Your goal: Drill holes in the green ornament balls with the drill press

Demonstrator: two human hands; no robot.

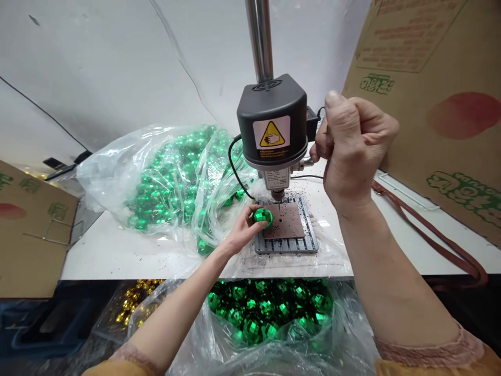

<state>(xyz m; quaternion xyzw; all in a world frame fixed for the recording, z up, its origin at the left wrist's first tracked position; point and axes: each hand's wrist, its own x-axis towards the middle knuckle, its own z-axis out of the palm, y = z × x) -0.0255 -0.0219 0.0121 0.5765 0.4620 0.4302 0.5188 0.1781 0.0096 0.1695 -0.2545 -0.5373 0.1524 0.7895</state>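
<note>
The left hand (243, 228) grips the round, green, faceted ball (263, 217) at its fingertips, left of the dark hole (281, 220) in the brown rectangular board (293, 230), while the right hand (352, 143) is closed around the silver metal lever (307, 162).

Two hands (358, 151), one drill press (289, 99), two cardboard boxes (426, 141).
One green ball (262, 215) held (bagged ones (180, 172) are too many to count); one brown strap (476, 269), right.
</note>
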